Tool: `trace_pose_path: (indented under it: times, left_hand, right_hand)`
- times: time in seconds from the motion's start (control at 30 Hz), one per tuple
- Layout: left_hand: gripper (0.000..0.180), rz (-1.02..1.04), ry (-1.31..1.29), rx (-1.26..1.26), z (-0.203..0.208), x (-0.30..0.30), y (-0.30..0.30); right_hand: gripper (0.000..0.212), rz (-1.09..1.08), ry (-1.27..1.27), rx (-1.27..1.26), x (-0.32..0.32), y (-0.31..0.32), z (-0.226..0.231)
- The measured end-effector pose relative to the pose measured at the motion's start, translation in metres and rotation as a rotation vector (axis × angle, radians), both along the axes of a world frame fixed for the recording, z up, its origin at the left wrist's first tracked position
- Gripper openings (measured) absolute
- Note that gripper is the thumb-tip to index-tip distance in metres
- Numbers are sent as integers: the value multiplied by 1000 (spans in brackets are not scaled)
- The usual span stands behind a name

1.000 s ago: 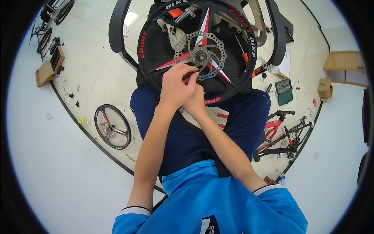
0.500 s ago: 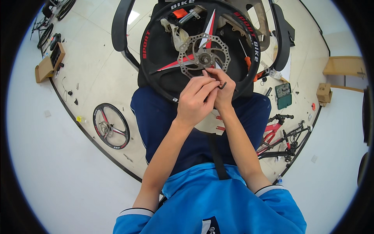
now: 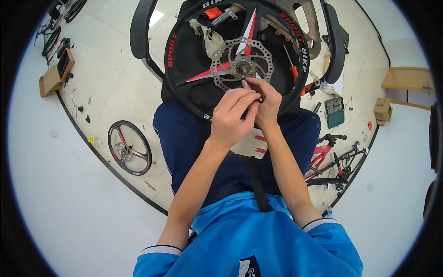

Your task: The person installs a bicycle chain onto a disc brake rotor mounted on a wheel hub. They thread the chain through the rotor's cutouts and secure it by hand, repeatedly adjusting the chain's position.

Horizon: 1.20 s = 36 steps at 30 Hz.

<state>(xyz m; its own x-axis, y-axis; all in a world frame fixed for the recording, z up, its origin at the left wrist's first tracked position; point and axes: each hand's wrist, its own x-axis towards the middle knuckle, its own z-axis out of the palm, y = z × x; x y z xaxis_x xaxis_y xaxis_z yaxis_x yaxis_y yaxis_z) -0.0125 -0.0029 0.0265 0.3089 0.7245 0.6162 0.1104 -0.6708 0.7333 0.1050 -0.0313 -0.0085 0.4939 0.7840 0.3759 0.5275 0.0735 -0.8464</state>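
A black three-spoke bike wheel (image 3: 173, 85) with red and white spokes lies across my lap and the chair seat. Bolted around its hub is a silver brake disc (image 3: 266, 56) with a ring of holes. My left hand (image 3: 232, 115) is closed, its thumb and fingers pinching a small black hex key (image 3: 262, 98). Beside it, my right hand (image 3: 269, 106) is closed too, fingers around the same key, with its fingertips at the near inner part of the disc by the hub. Most of the key is hidden by my fingers.
Inside the wheel's openings lie a crumpled pale glove (image 3: 210, 40) and a screwdriver with an orange handle (image 3: 294, 73). Chair armrests (image 3: 140, 34) flank the wheel. On the floor are another wheel (image 3: 112, 152), a red and black bike frame (image 3: 323, 151) and a green case of small parts (image 3: 334, 107).
My fingers have shifted slightly at the disc, and the hex key's exposed end has turned and shows less beside my right hand. The wheel has stayed put.
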Motion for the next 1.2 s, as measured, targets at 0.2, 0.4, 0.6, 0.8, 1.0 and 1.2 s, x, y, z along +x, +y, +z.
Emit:
trace_pose_path:
  times: [0.2,0.4,0.6,0.8,1.0,1.2]
  left_hand:
    - [23,18,-28,18,-3,1,1]
    - [24,34,-52,1,-6,3,2]
    - [22,157,-81,-10,-4,9,3]
    - [22,194,-147,24,-2,18,9]
    - [24,124,-86,22,2,16,15]
    - [28,0,-60,-27,3,4,20]
  right_hand:
    - [19,19,-38,9,0,1,5]
    - [18,28,-26,-3,0,2,7]
    - [15,63,-159,55,5,10,5]
    - [17,57,-128,30,8,12,7]
    - [19,81,-112,-65,11,8,19]
    - [34,222,-96,-49,27,-21,72]
